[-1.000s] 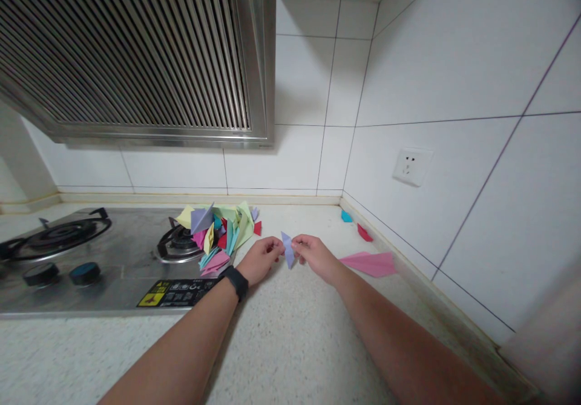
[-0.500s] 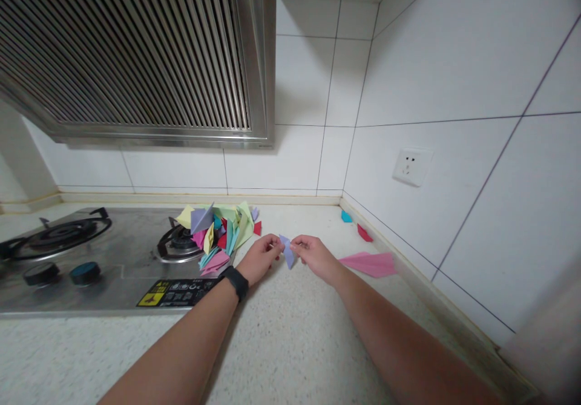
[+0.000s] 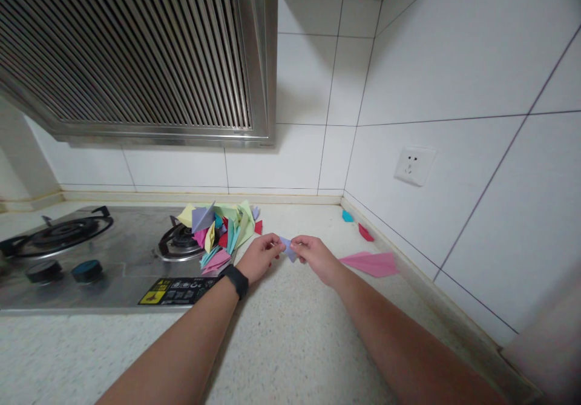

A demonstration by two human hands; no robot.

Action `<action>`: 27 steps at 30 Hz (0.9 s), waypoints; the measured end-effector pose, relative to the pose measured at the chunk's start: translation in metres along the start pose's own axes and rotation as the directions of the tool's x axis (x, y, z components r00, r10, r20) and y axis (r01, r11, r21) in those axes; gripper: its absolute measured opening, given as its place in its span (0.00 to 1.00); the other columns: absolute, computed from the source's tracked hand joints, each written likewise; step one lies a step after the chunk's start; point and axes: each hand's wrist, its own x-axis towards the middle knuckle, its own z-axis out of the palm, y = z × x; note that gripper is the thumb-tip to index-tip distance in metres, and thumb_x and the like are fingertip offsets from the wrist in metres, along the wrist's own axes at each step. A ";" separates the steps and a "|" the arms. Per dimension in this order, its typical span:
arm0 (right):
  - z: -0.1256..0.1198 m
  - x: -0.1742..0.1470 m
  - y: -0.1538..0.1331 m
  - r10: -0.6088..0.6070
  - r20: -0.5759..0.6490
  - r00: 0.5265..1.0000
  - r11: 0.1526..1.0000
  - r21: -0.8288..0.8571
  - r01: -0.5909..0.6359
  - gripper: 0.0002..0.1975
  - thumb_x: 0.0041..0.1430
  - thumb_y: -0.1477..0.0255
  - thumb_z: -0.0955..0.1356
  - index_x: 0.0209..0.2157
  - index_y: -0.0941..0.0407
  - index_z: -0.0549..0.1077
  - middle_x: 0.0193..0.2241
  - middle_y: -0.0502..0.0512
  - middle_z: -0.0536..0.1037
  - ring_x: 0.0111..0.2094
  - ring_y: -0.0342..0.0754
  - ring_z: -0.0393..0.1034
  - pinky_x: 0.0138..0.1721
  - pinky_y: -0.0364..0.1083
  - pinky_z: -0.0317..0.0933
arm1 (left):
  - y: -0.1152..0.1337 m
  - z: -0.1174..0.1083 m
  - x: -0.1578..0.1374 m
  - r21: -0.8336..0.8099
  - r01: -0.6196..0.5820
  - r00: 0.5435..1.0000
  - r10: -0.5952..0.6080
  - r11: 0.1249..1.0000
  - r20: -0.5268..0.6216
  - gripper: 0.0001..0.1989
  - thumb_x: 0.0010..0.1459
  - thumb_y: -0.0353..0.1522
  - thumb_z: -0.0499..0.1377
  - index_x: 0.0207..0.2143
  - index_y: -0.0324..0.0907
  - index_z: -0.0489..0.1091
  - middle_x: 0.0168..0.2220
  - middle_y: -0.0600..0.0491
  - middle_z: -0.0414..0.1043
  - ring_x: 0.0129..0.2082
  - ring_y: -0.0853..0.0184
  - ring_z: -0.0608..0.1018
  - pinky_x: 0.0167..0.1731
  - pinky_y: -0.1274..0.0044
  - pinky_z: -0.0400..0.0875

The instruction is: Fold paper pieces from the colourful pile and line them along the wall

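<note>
Between my two hands is a small folded piece of lavender paper (image 3: 289, 250), held just above the speckled countertop (image 3: 299, 338). My left hand (image 3: 260, 260), with a black watch (image 3: 236, 282) on its wrist, pinches the paper's left side. On the opposite side, my right hand (image 3: 315, 257) grips it between thumb and fingers. The fingertips cover part of the paper, so its full shape is hidden. To the left lies a heap of colourful folded papers (image 3: 232, 223), and a pink paper plane (image 3: 372, 263) rests right of my right hand.
A steel gas stove (image 3: 118, 290) with burners and knobs is at the left, partly under the paper heap. Above it hangs a range hood (image 3: 136, 60). Small blue (image 3: 347, 216) and red (image 3: 365, 233) folded papers lie by the right wall, below a socket (image 3: 414, 166).
The lavender paper shows a shorter, more compact shape; its long lower point and upper tip have drawn in. Both hands stay nearly in place, and the view has shifted slightly.
</note>
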 end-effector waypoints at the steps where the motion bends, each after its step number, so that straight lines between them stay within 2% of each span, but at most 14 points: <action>1: 0.000 -0.001 -0.001 -0.001 0.011 1.000 1.000 0.002 0.001 0.13 0.53 0.62 0.68 0.32 0.58 0.74 0.21 0.48 0.69 0.21 0.40 0.57 0.25 0.41 0.51 | 0.001 0.000 0.000 0.000 0.000 1.000 0.000 1.000 0.003 0.13 0.55 0.42 0.57 0.29 0.40 0.66 0.22 0.58 0.63 0.19 0.74 0.64 0.17 0.84 0.57; 7: -0.002 -0.002 -0.005 -0.007 0.029 1.000 1.000 -0.028 0.008 0.14 0.53 0.61 0.67 0.31 0.58 0.74 0.20 0.47 0.67 0.21 0.40 0.55 0.24 0.41 0.49 | 0.004 0.001 -0.003 0.009 -0.009 1.000 0.009 1.000 -0.001 0.13 0.56 0.42 0.57 0.31 0.40 0.67 0.23 0.58 0.64 0.19 0.74 0.64 0.18 0.83 0.56; 14: -0.005 0.001 0.005 0.001 0.103 0.995 0.997 0.080 -0.009 0.14 0.53 0.61 0.68 0.32 0.58 0.74 0.21 0.48 0.68 0.22 0.40 0.56 0.25 0.41 0.51 | 0.006 0.001 -0.003 0.000 0.005 0.999 -0.005 1.000 0.047 0.13 0.56 0.42 0.57 0.31 0.40 0.67 0.22 0.58 0.65 0.18 0.75 0.63 0.19 0.82 0.55; 17: -0.006 0.000 0.005 0.002 0.120 0.993 0.998 0.068 -0.011 0.13 0.53 0.61 0.68 0.31 0.59 0.74 0.20 0.48 0.67 0.22 0.40 0.56 0.25 0.41 0.50 | 0.005 0.001 -0.002 -0.023 0.004 0.999 -0.003 1.000 0.053 0.13 0.55 0.41 0.58 0.31 0.39 0.67 0.22 0.58 0.66 0.19 0.74 0.64 0.19 0.82 0.55; 23: -0.001 0.000 -0.004 0.004 -0.020 1.000 0.998 -0.061 -0.006 0.15 0.52 0.60 0.68 0.31 0.59 0.74 0.21 0.48 0.69 0.21 0.39 0.56 0.24 0.41 0.50 | 0.001 0.003 -0.001 -0.067 0.075 0.997 -0.076 0.995 -0.004 0.14 0.54 0.43 0.57 0.30 0.40 0.65 0.23 0.58 0.64 0.18 0.74 0.64 0.16 0.84 0.56; 27: 0.000 0.002 -0.004 -0.032 -0.070 0.997 0.998 -0.052 0.028 0.16 0.50 0.61 0.70 0.35 0.58 0.73 0.25 0.49 0.72 0.21 0.40 0.59 0.24 0.41 0.52 | 0.002 0.002 0.000 -0.096 0.079 0.996 -0.083 0.992 -0.043 0.15 0.54 0.43 0.58 0.30 0.40 0.65 0.22 0.58 0.63 0.19 0.74 0.66 0.16 0.84 0.57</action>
